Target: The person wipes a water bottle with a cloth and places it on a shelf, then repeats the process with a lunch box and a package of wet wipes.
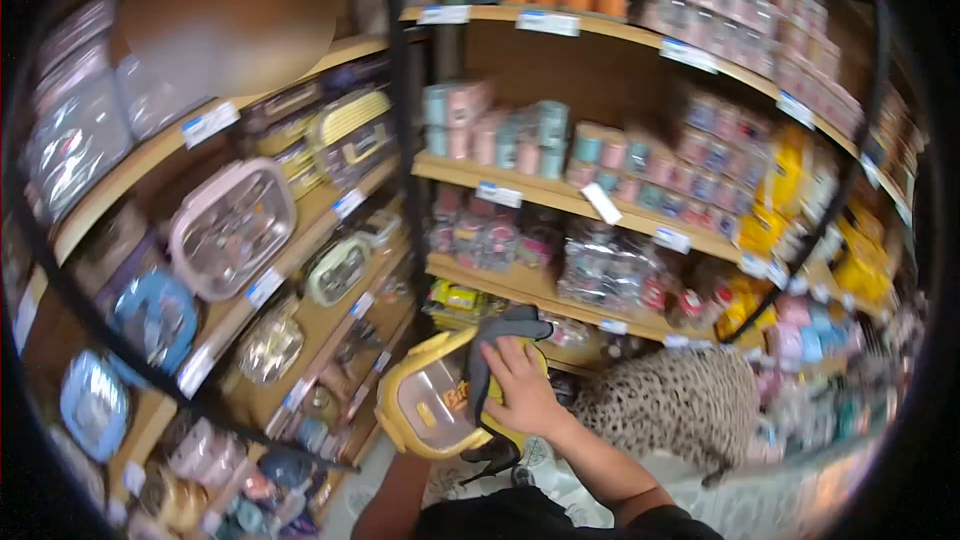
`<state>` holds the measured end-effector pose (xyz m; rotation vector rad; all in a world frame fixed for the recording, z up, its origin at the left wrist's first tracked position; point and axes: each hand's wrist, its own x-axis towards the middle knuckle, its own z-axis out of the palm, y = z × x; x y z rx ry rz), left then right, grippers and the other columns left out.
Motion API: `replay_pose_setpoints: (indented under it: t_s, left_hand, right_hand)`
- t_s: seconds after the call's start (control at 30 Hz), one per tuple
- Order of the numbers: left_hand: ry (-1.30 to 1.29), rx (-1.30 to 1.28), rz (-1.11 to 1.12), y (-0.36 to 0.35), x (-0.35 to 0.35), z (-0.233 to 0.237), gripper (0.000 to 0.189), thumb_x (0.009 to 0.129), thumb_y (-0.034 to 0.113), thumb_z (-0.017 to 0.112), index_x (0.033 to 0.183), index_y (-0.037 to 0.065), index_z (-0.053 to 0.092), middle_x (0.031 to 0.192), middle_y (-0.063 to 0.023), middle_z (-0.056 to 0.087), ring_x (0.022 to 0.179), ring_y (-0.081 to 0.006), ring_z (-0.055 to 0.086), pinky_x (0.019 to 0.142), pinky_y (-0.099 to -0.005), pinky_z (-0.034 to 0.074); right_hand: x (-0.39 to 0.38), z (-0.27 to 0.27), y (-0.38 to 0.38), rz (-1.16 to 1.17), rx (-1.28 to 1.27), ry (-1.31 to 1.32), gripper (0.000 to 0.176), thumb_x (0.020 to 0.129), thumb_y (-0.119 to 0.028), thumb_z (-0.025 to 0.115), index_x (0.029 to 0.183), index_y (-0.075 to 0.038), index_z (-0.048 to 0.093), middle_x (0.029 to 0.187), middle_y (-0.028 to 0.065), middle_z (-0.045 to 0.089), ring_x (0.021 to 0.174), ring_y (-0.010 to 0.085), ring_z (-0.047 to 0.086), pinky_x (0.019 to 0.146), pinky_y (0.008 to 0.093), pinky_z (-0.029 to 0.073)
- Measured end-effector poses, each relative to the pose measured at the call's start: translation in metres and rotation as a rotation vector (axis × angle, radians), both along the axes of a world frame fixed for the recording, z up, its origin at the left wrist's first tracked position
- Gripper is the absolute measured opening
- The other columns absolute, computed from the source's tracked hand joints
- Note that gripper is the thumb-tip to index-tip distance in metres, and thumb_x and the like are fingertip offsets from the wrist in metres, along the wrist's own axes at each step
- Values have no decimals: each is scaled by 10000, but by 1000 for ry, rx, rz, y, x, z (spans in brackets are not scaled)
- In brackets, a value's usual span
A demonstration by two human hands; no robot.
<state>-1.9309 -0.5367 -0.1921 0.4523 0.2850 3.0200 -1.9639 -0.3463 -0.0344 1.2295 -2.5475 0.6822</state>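
Observation:
A clear container with a yellow rim point(425, 410) is held in front of my body, tilted, with orange lettering on it. My right hand point(522, 387) presses a dark grey and yellow cloth point(476, 365) against the container's right side, its fingers bent over the cloth. Of my left arm only the forearm shows, below the container; the left hand itself is hidden behind it.
Shelves of lidded containers, a pink-rimmed one point(235, 228) among them, stand at the left. Ahead, shelves point(560, 195) carry cups and jars. A person in a spotted garment point(665, 405) is low down at the right, close to my right forearm. Dark upright posts frame the shelves.

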Motion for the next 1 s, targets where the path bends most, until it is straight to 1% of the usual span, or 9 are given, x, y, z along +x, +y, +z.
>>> replay_pose_setpoints:
  t_s: [0.2,0.33,0.4,0.47,0.5,0.67,0.87,0.93,1.0]
  left_hand:
    - [50,17,418,16,-18,27,472,827,379,395,1159,44,423,1126,-112,485,1007,-229,481,872,-359,382]
    - [31,-10,567,35,-4,11,476,823,383,400,1158,44,425,1125,-112,486,1006,-231,482,870,-360,383]
    - [82,201,361,37,13,27,526,800,421,399,1146,27,437,1148,-132,476,1040,-232,468,875,-361,378]
    - [-509,-382,538,46,45,64,589,796,443,383,1193,8,382,1198,-138,438,1083,-226,442,890,-359,366]
    - [-509,-347,531,53,49,95,621,788,443,395,1217,-2,341,1214,-140,420,1099,-229,428,902,-359,353]
    - [-800,-932,687,69,84,113,680,698,194,603,1260,-11,279,1208,-92,406,1112,-182,389,927,-312,318]
    - [-748,-535,977,84,133,113,601,648,111,598,1189,-10,363,1064,-111,507,981,-204,501,835,-303,412]
    - [-789,-283,1082,82,153,102,556,641,167,569,1127,-40,396,1013,-154,526,915,-253,540,814,-344,440]
    - [-803,-114,1178,79,175,103,568,653,216,565,1124,-49,392,1017,-167,524,904,-265,545,818,-358,439]
  right_hand:
    - [-36,-72,3,29,-598,-207,790,575,-125,637,1258,-5,260,1268,252,239,1194,387,228,996,406,174]
    - [-59,-86,-17,48,-1447,-1454,519,822,-169,457,1284,-53,250,1242,82,329,1087,254,372,909,323,312]
    - [-82,-123,-13,36,-1361,-1893,465,848,-317,397,1236,-65,344,1195,78,395,1046,261,411,880,346,350]
    - [-91,-132,-14,318,-1432,-2156,459,848,-395,362,1169,-72,419,1150,104,442,1024,264,437,853,375,379]
    - [-91,-99,-14,571,-1349,-2208,449,839,-398,368,1122,-60,453,1084,97,493,980,239,474,848,360,388]
    - [-96,-143,-44,351,-1029,-1902,422,835,-330,414,1130,-31,449,1062,91,509,959,212,495,818,324,406]
    - [-44,-73,-69,253,-882,-2066,417,846,-320,391,1133,-23,444,1069,87,509,952,193,503,809,298,410]
    - [-10,-66,-86,737,-985,-2156,432,844,-342,375,1126,-20,440,1054,99,516,926,205,515,796,312,421]
    - [33,-79,-94,711,-1011,-2300,401,851,-329,346,1107,-37,448,1017,98,529,877,209,530,769,336,433]
